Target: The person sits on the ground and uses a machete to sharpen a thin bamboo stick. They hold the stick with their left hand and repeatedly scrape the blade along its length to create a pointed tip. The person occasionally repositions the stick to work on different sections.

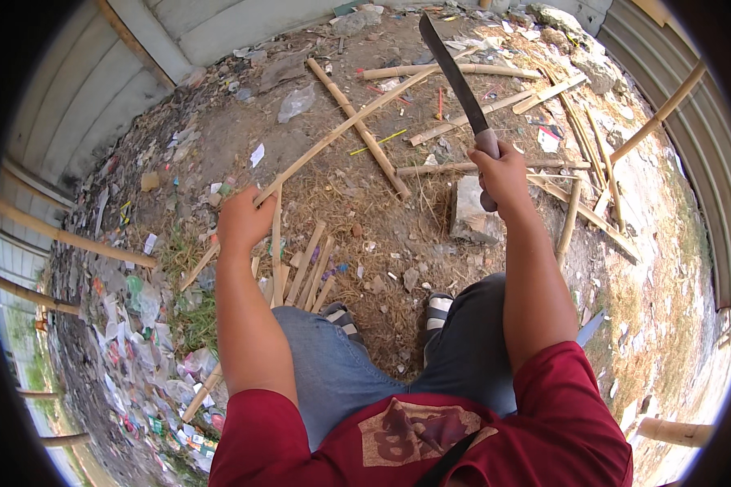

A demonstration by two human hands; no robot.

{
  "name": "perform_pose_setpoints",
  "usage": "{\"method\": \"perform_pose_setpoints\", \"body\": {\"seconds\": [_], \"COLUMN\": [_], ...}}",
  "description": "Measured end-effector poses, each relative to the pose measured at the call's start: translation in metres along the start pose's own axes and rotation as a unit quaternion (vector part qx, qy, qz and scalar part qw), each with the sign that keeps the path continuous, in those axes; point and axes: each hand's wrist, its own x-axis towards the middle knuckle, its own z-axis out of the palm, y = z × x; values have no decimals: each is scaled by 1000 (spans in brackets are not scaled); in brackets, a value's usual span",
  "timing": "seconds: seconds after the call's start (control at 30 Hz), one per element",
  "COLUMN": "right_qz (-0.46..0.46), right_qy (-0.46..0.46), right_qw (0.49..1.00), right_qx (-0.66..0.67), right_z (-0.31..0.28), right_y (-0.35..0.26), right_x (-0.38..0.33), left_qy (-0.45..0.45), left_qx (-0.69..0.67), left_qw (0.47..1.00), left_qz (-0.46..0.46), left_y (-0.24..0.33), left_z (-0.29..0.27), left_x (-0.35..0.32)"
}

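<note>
My right hand (502,180) is wrapped round the handle of a machete (460,88), raised with its long dark blade pointing up and away to the left. In my left hand (248,221) is one end of a long split bamboo strip (323,144), which slants away to the far right. The strip passes across a bamboo pole (382,159) lying on the ground. Blade and strip are apart. Below my right hand sits a pale stone block (473,215). Several short bamboo slats (307,264) lie between my left forearm and my feet.
More bamboo poles (463,71) and pieces lie scattered at the far right. Plastic litter (142,304) covers the ground at left. A pale panel wall (244,28) stands behind, a corrugated metal sheet (666,89) at right. A grey pointed flat piece (591,328) lies beside my right knee.
</note>
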Motion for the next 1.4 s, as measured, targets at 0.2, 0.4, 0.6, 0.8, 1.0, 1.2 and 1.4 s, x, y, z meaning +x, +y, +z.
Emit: {"method": "perform_pose_setpoints", "body": {"seconds": [0.2,0.4,0.6,0.8,1.0,1.2,1.4], "right_qz": [-2,25,50,32,40,17,-49], "right_qy": [-154,-269,-210,-310,-247,-311,-338], "right_qw": [988,963,959,950,953,949,939], "right_qx": [-24,27,183,23,173,53,-45], "right_z": [13,31,11,26,17,26,40], "right_y": [13,1,-1,-6,-2,-6,-1], "right_x": [-8,-26,-14,-33,-17,-31,-35], "left_qy": [-20,-51,-72,-100,-131,-144,-146], "left_qx": [-36,-70,-125,-132,-208,-252,-253], "left_qw": [999,996,989,986,969,956,956], "left_qz": [-23,-10,-5,23,31,41,34], "left_y": [14,10,17,25,24,32,30], "left_z": [3,13,8,16,11,22,22], "left_x": [-5,-1,-4,-4,-8,-6,-5]}}
